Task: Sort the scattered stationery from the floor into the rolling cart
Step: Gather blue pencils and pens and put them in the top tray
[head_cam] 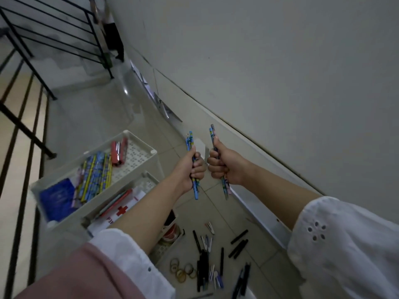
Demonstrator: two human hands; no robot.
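My left hand point(195, 168) grips a small bunch of blue patterned pencils point(190, 140), held upright. Close beside it, my right hand point(224, 166) grips another few of the same pencils point(212, 134). Both fists hang in the air to the right of the white rolling cart point(141, 137). The cart's top tray holds a row of blue and yellow pencils point(97, 176), a blue booklet point(57, 198) and red items point(117, 153). A lower tray point(149, 176) holds a box with a red cross point(122, 210). Black pens point(203, 262) and other stationery lie scattered on the tiled floor below.
Several rings of tape point(180, 269) lie on the floor beside the pens. A white wall point(280, 61) with a baseboard runs along the right. A black metal stair railing point(28, 83) stands on the left, with steps beyond. Someone's legs point(114, 39) show far back.
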